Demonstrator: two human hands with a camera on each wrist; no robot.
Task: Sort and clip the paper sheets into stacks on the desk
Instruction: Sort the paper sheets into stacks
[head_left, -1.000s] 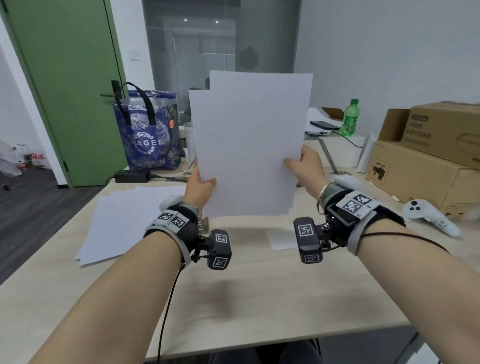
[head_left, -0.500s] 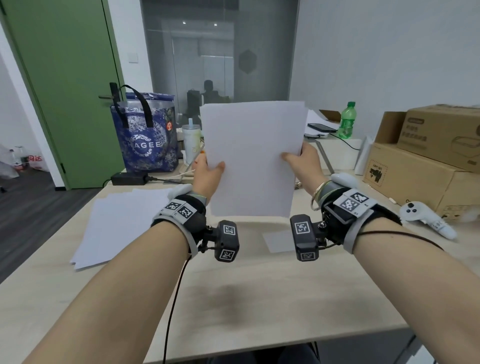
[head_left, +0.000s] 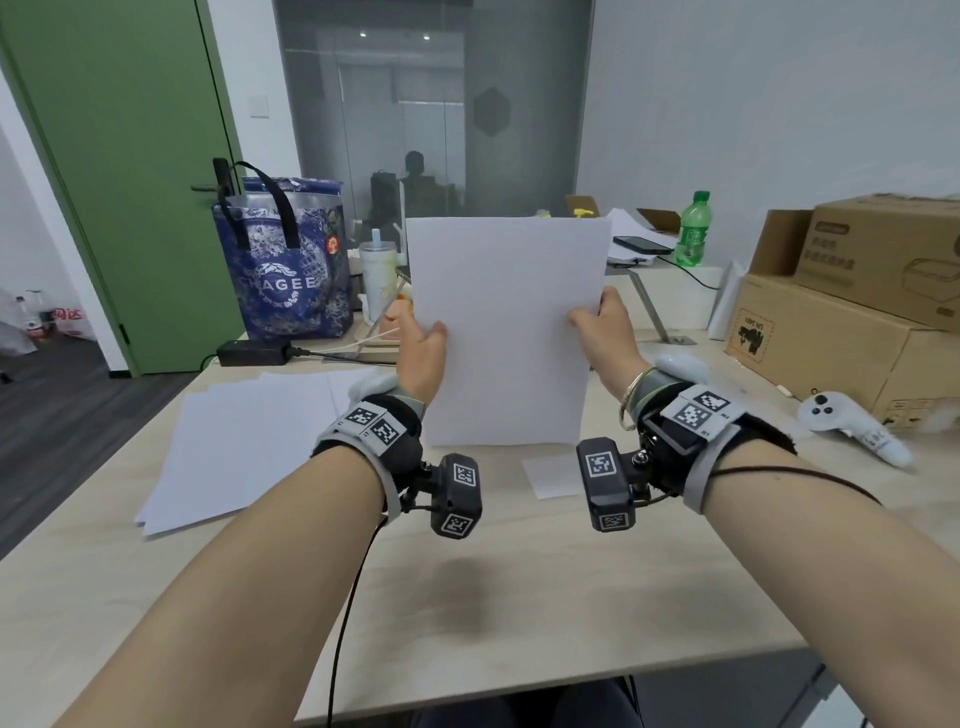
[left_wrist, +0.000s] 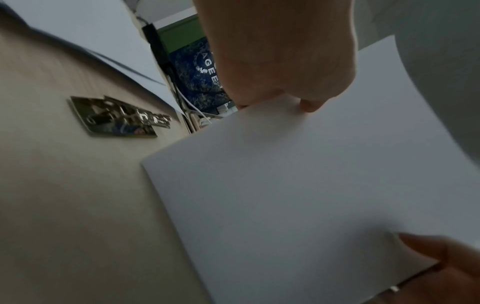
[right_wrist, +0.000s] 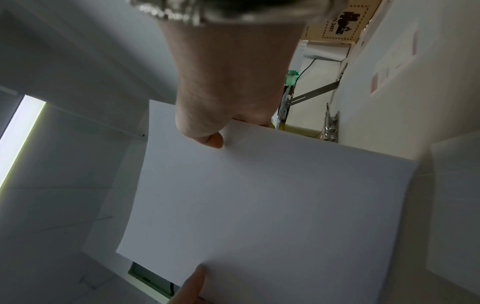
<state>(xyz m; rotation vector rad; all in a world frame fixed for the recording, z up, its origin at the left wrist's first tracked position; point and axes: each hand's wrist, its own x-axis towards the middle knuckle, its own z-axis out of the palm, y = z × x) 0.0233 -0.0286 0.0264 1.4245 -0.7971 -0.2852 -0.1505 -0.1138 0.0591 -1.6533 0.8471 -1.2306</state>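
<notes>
From the head view you pinch the upright paper stack (head_left: 506, 332) with left hand (head_left: 423, 353) and right hand (head_left: 602, 332) above the table (head_left: 467, 597), loose sheets (head_left: 234, 441) left of it unsorted; the left wrist view shows unused clips (left_wrist: 119, 117) beside the stack; the right wrist view shows your thumb on its edge.

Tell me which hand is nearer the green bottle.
Right. The right hand grips the paper's right edge, on the green bottle's side; the left hand grips the opposite edge, farther away.

A light wooden desk (head_left: 519, 597) carries spread paper sheets (head_left: 244, 441), cardboard boxes (head_left: 841, 332) and a white controller (head_left: 852, 426).
</notes>
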